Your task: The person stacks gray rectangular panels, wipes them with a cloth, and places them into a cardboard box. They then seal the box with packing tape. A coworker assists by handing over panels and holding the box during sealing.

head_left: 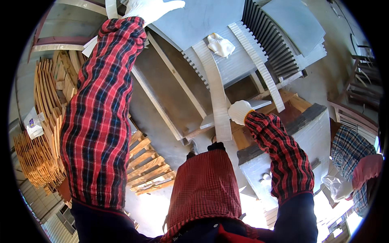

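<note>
At the top edge of the head view, my left hand point(150, 11) in a white glove reaches over a large grey panel point(198, 16). Its thumb is stretched out to the right, and the frame edge cuts off part of the hand. My right hand point(240, 111), also gloved, is closed at the right edge of a pale curved strip point(218, 95); its fingertips are hidden. Under that strip and hand runs a narrow grey board point(259, 104). A second curved strip point(259, 67) lies to the right. Between the strips, a crumpled white cloth or glove point(221, 45) rests on stacked grey slats point(239, 60).
Wooden rails point(176, 75) of a frame stand over the floor. Stacked curved wooden pieces point(48, 97) are at left, wooden slats point(152, 166) nearer me. A grey-topped table point(291, 150) stands right, with another person point(354, 162) beyond. More grey panels point(296, 24) lie at upper right.
</note>
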{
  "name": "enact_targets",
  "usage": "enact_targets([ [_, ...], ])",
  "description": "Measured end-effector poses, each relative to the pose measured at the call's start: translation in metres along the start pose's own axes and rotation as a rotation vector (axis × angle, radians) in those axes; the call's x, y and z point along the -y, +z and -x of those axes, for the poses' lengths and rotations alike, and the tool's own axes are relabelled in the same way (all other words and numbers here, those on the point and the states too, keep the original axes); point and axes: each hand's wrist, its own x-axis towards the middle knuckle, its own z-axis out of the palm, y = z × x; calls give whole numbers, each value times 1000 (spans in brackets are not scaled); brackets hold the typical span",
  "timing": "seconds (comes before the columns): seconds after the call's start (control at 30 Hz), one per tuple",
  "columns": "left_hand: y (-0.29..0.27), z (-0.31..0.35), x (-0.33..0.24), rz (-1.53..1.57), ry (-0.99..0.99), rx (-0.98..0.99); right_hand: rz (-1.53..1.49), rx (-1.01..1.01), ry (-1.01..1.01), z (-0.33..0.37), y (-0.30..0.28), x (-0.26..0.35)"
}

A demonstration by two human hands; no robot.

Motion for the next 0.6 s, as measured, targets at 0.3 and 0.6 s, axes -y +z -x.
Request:
enact_targets([
  [0.3, -59, 263, 11, 452, -124, 201, -260, -245, -11, 43, -58, 193],
  [0.6, -23, 697, -12, 1603, -1505, 508, -1145, -277, 218, 152, -75, 321],
])
